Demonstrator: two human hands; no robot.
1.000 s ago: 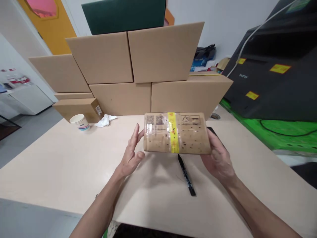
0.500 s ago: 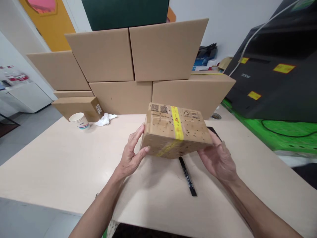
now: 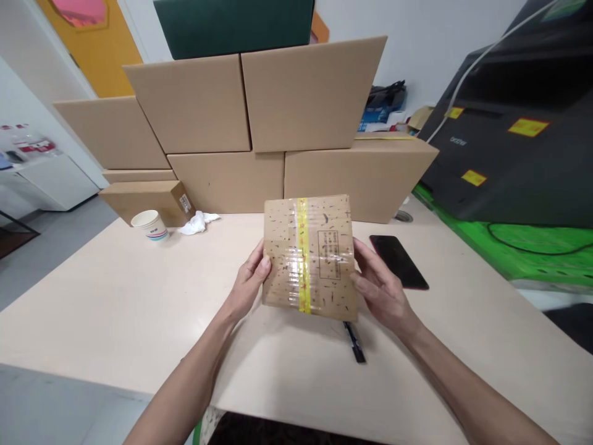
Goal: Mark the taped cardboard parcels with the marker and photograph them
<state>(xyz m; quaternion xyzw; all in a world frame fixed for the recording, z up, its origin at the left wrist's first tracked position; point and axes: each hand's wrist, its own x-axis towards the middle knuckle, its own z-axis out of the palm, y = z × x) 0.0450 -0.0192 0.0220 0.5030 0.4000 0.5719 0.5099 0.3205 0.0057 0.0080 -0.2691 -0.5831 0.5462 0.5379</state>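
Between my two hands is a small cardboard box (image 3: pixel 282 259), held up off the table with one broad face turned toward me. Dark specks and short marks dot that face, yellow tape runs down it, and a printed frame of text sits right of the tape. My left hand (image 3: pixel 248 281) grips the left edge, thumb on the front. On the right edge, my right hand (image 3: pixel 382 290) is closed the same way, its fingers partly behind the box. A black marker pen (image 3: pixel 356 349) lies below, its upper end hidden by the box.
A black phone (image 3: pixel 399 262) lies right of my right hand. Large cardboard boxes (image 3: pixel 315 93) are stacked along the back of the table (image 3: pixel 115 309). At the left stand a paper cup (image 3: pixel 151 225) and a crumpled tissue (image 3: pixel 197 224). A dark machine (image 3: pixel 519 167) is far right.
The box has been tilted and turned, so a different broad face with a text frame now faces me. My right hand has moved left with it, uncovering the phone.
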